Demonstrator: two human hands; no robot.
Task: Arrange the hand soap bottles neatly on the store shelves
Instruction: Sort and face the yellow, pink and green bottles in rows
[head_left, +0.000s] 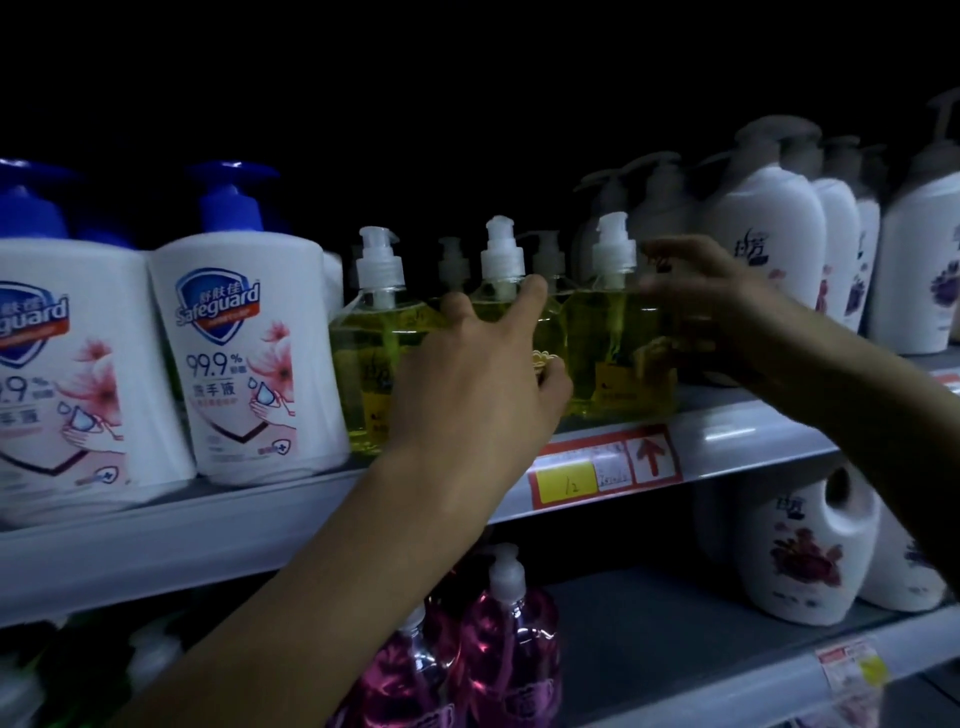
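Yellow bottles (618, 353) stood three abreast on upper shelf (753, 431), 12 o'clock, row nearly straight. Left hand (478, 384) gripped middle bottle (501, 260). Right hand (711, 291) blurred, 2 o'clock, grip unreadable. Aligning judged unfinished.

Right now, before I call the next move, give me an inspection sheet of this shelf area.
Surface: shelf, grey, with a red price tag on its front rail.
Job's things: yellow bottles, three upright in front and more behind; Safeguard bottles to their left; white bottles to their right.
Clutter: nothing seen.
Grips: left hand holds the middle yellow bottle; right hand is blurred at the right yellow bottle, hold unclear.
Cables: nothing seen.
Surroundings: pink bottles and white jugs on the shelf below; dark above.
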